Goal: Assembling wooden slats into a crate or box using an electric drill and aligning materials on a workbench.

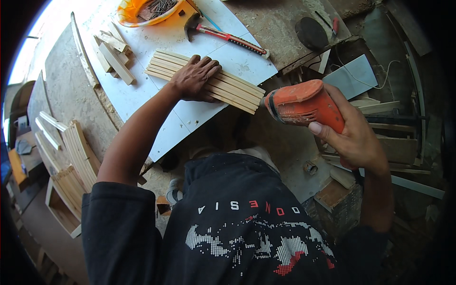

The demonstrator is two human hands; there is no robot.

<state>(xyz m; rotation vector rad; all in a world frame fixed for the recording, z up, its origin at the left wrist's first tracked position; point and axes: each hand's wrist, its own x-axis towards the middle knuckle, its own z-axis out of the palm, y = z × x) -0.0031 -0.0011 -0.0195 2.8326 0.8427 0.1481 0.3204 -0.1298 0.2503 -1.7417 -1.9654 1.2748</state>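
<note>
A bundle of pale wooden slats lies side by side on a white board, with its near right end jutting past the board's edge. My left hand is closed over the middle of the bundle, pressing it down. In my right hand is an orange power drill, gripped by its handle. The drill's front end meets the jutting end of the slats; its bit cannot be made out. Beyond the slats rests a claw hammer with a red and black handle.
An orange bowl of nails stands at the back. Short wood blocks are piled left of the slats. More slats lean at the far left. A dark round object sits on the back-right tabletop, and scrap wood clutters the right side.
</note>
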